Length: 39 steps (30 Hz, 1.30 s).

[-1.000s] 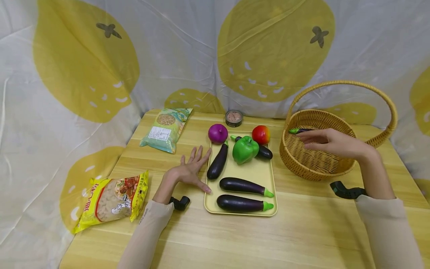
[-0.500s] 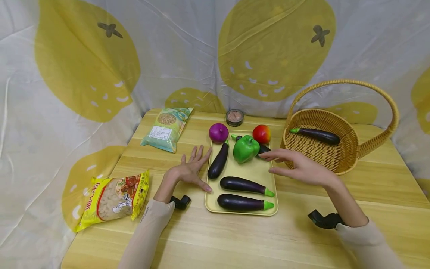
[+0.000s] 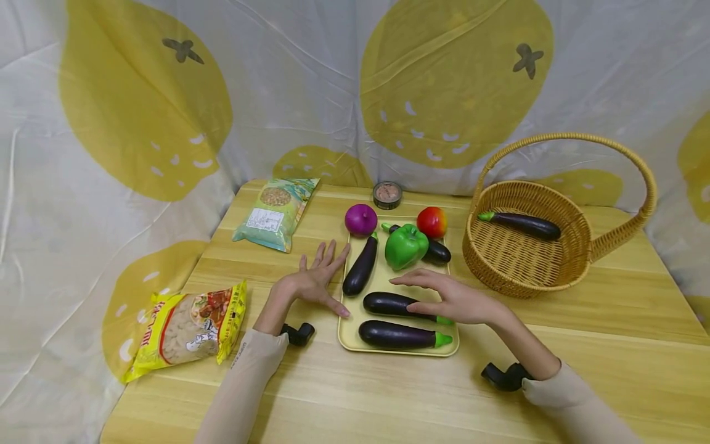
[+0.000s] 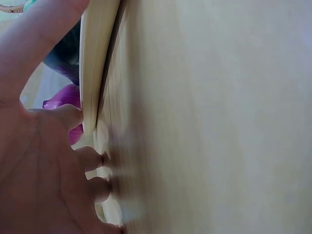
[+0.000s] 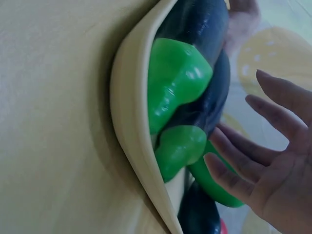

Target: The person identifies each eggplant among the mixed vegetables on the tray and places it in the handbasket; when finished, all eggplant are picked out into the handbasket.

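Observation:
My left hand (image 3: pixel 310 285) rests with spread fingers at the left edge of a pale yellow tray (image 3: pixel 383 279); the left wrist view shows fingertips on the table and near the tray's rim (image 4: pixel 92 63). My right hand (image 3: pixel 452 299) hovers over the tray with loosely bent, parted fingers, holding nothing. Below it lies a dark eggplant (image 3: pixel 385 303), its green end partly covered. Another eggplant (image 3: pixel 396 335) lies parallel in front. A third eggplant (image 3: pixel 360 265) lies along the tray's left side. Behind, a green bell pepper (image 3: pixel 406 248) sits over an eggplant (image 3: pixel 439 251).
A wicker basket (image 3: pixel 521 290) with a tall handle stands right, holding one eggplant (image 3: pixel 527 225). A purple onion (image 3: pixel 360 220) and a red fruit (image 3: pixel 432 222) sit at the tray's back. A tin (image 3: pixel 386 194), a green bag (image 3: pixel 275 213) and a yellow bag (image 3: pixel 188 327) stand farther out.
My right hand has let go of an eggplant, which now lies in the basket, and has moved left and nearer, over the tray. The left hand has stayed still.

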### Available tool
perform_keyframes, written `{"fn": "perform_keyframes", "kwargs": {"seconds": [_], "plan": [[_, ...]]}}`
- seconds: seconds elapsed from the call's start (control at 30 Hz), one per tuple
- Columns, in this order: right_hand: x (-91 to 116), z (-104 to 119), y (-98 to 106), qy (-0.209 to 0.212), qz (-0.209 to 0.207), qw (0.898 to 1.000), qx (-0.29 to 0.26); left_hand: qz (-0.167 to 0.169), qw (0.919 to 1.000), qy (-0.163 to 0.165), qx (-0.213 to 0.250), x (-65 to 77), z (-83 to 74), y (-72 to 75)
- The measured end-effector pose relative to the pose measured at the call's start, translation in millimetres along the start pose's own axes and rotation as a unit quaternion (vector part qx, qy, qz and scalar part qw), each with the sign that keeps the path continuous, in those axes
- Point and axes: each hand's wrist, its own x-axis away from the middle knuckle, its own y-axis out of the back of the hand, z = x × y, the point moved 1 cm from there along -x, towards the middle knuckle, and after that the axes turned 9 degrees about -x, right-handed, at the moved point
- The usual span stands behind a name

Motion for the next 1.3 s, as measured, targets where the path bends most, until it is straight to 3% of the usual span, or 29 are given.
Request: {"fn": "perform_keyframes", "kwargs": {"seconds": [0.5,1.3], "plan": [[-10,-8,-14,0.000,0.022,1.000,-0.010,-0.004,1.0000,-0.005,-0.001,0.6,1.1,-1.1],[-16,-6,-15,0.017,0.027,0.999,0.008,-0.004,1.0000,-0.007,-0.003,2.2,0.0,0.5]]}}
